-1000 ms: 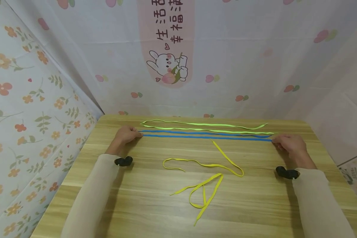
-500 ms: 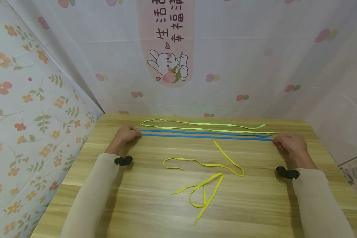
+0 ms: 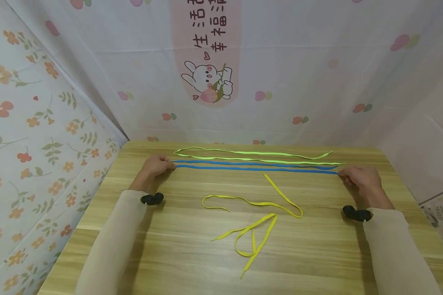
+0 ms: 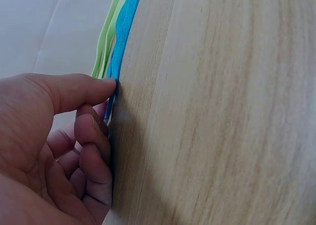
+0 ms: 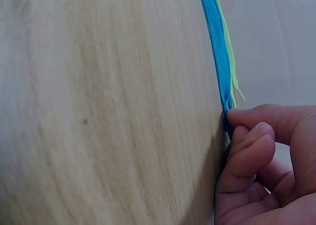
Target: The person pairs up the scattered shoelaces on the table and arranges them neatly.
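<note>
A blue shoelace [image 3: 251, 168] lies doubled into two nearly parallel strands across the back of the wooden table. At its left end, my left hand [image 3: 156, 165] pinches it between thumb and curled fingers; the thumb [image 4: 94, 92] covers the bend in the left wrist view. My right hand [image 3: 361, 179] pinches the right end of the front strand, with the thumb [image 5: 247, 117] against the lace in the right wrist view. The back strand's tip lies loose just left of that hand. Behind the blue lace is a lime-green shoelace [image 3: 262, 160], also laid doubled.
Two yellow shoelaces lie loose nearer the front: a winding one [image 3: 256, 204] in the middle and a looped one [image 3: 267, 235] below it. A printed cloth [image 3: 280, 73] hangs behind the table [image 3: 170, 254], and a floral cloth [image 3: 33, 164] hangs on the left.
</note>
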`<state>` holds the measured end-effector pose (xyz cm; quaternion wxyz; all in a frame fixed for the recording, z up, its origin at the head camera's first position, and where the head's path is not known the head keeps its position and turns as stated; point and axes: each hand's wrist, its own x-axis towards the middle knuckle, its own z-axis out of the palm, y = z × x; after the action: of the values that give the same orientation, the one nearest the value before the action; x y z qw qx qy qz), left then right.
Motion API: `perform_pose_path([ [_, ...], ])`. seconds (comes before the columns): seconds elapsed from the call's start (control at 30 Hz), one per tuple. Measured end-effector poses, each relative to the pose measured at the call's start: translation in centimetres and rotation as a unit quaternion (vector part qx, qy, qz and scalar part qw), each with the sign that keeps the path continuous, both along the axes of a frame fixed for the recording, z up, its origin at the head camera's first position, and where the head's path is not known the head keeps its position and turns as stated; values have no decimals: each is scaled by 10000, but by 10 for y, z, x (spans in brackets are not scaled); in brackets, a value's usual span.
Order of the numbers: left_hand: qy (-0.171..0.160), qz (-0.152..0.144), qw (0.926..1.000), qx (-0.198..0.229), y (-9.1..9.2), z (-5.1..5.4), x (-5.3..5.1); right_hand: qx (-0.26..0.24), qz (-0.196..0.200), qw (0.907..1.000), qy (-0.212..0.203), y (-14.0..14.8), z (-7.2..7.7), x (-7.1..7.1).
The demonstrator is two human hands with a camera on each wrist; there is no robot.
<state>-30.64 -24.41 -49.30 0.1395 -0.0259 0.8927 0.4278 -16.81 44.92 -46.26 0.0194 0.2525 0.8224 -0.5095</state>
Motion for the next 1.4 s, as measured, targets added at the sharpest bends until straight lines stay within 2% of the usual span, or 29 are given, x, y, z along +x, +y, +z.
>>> perform_pose_path([
  [0.1, 2, 44, 10000, -79, 14, 28, 23, -43, -27, 10000, -50, -1, 0, -1],
  [0.17, 8, 29, 10000, -74, 17, 34, 29, -58, -39, 9999, -79, -1, 0, -1],
  [0.33, 113, 64, 9999, -89, 18, 37, 34, -35, -15, 9999, -101, -2, 1, -1],
  [0.37, 123, 69, 9999, -94, 22, 44, 40, -40, -13, 9999, -102, -2, 2, -1],
  [0.4, 129, 57, 9999, -84, 22, 45, 41, -40, -14, 9999, -100, -3, 2, -1],
  [0.53, 164, 44, 9998, -35, 21, 47, 43, -37, -1, 10000, -86, -3, 2, -1],
  [0.6, 120, 13, 9999, -9, 18, 43, 39, -53, 21, 10000, -73, -3, 1, -1],
  [0.83, 33, -218, 9993, 292, -15, -20, -14, -270, 131, 9995, 4, 1, 1, 1],
  [0.87, 1, -272, 9990, 347, -17, -23, -17, -277, 154, 9995, 22, 2, 1, 1],
  [0.93, -34, -322, 9984, 470, -17, -22, -16, -264, 236, 9994, 33, 3, 3, 4],
  [1.0, -11, -421, 9973, 601, -14, -13, -7, -281, 336, 9990, 83, 3, 4, 6],
  [1.17, -75, -607, 9922, 1085, 3, 33, 38, -163, 817, 9963, 219, 2, 10, 14],
  [1.23, -118, -716, 9895, 1247, 7, 46, 54, -53, 1106, 9936, 236, 1, 12, 17],
  [1.3, -59, -978, 9860, 1352, 9, 51, 63, -94, 1353, 9905, 247, -2, 14, 20],
  [1.4, 26, -1133, 9872, 1125, 13, 52, 75, -537, 1634, 9847, 261, -10, 18, 23],
])
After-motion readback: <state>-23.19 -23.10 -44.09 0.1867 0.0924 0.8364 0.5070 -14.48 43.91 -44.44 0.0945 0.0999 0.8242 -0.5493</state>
